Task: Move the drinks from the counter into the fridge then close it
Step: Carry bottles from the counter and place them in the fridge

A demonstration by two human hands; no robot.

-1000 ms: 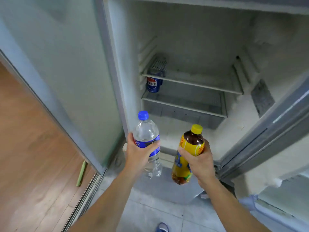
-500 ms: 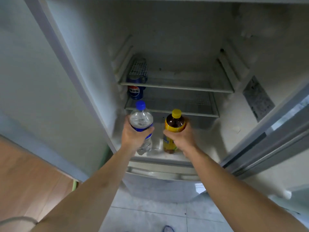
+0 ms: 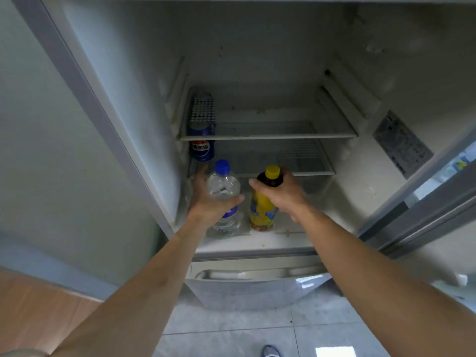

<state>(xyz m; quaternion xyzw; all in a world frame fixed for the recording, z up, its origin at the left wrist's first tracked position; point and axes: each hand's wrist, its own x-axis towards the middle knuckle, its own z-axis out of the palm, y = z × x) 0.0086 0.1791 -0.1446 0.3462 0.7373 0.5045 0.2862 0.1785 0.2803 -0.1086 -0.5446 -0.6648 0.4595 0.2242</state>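
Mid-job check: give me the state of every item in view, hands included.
Fridge: open.
Water bottle: upright on the fridge floor, capped, held.
Tea bottle: upright beside it, capped, held.
Pepsi can: upright on the lower shelf.
Left hand: grips the water bottle.
Right hand: grips the tea bottle.

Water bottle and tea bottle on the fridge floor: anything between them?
Head view: nothing stands between the water bottle and the tea bottle, only a narrow strip of bare fridge floor. The left hand thumb reaches toward that gap.

blue can (image 3: 202, 150) blocks lower shelf (image 3: 296, 161) left, right side open
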